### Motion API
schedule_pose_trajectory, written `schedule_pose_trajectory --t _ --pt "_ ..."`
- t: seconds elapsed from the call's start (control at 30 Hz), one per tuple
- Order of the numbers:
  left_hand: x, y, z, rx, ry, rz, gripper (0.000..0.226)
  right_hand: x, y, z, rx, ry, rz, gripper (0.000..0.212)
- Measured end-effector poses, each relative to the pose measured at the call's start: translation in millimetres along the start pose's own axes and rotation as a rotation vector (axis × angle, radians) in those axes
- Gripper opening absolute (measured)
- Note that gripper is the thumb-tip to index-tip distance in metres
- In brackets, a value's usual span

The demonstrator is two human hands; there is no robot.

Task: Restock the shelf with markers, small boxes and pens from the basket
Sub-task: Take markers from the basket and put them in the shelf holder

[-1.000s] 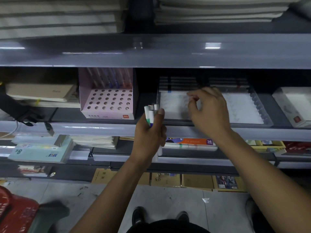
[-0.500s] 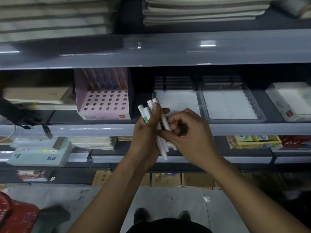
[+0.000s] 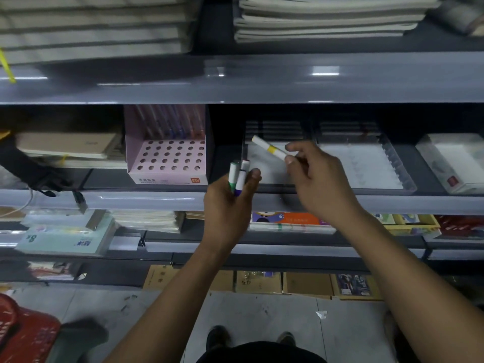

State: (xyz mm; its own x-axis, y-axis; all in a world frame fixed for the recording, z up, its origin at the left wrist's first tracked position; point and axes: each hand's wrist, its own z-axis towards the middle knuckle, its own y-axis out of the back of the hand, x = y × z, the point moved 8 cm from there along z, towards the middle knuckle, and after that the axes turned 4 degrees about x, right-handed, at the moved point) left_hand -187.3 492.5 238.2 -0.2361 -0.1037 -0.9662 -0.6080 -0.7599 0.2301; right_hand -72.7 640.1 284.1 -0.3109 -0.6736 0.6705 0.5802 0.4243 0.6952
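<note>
Nearest, low at left on the floor: red basket, partly cut off by the frame edge. Contents not discernible.

Bottom shelf level: brown cartons lined along the floor edge.

Next level up: teal pack at left, colourful flat box under the hands.

In front of the middle shelf edge: left hand, fingers and thumb curled round a bunch of markers, white barrels, green and purple bands, held upright, tips above the fist.

Just right and slightly higher: right hand, thumb and forefinger pinching one marker, yellow band, held slanted, free end pointing up-left over the left clear tray.

On the middle shelf: pink holder with rows of round holes, left of the tray. Second clear tray adjoining on the right. White box at far right. Beige flat boxes at far left.

Top shelf: stacked paper pads.
</note>
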Motion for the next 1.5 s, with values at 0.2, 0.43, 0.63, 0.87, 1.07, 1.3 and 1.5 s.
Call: schedule_pose_trajectory --t 0.2,0.43,0.63,0.87,1.07,1.3,1.5 --pt "9.1 -0.9 5.5 0.014 -0.043 0.355 0.041 -19.5 -9.3 45.9 0.023 0.012 -0.193 0.023" --pt "19.3 -0.2 3.6 0.006 -0.025 0.347 0.040 -30.9 -25.3 72.2 0.045 -0.028 -0.284 0.024" --pt "21.1 0.4 5.9 -0.001 -0.034 0.322 0.042 -29.8 -27.5 73.2 0.003 -0.027 -0.379 0.021" --pt "21.9 -1.8 6.3 0.007 0.009 0.288 0.040 -5.6 -34.9 67.6 -0.015 0.106 -0.510 0.017" --pt "26.4 -2.0 8.5 0.027 0.073 0.208 0.043 -5.8 -36.1 67.1 -0.001 0.069 -0.582 0.018" --pt "24.3 -9.4 1.6 0.078 0.273 -0.185 0.055 -1.7 -32.3 60.6 0.083 0.039 -0.530 0.013" --pt "22.3 -20.5 -9.3 0.244 0.528 -0.752 0.045 7.2 -18.7 35.4 -0.024 0.118 -0.301 0.025"
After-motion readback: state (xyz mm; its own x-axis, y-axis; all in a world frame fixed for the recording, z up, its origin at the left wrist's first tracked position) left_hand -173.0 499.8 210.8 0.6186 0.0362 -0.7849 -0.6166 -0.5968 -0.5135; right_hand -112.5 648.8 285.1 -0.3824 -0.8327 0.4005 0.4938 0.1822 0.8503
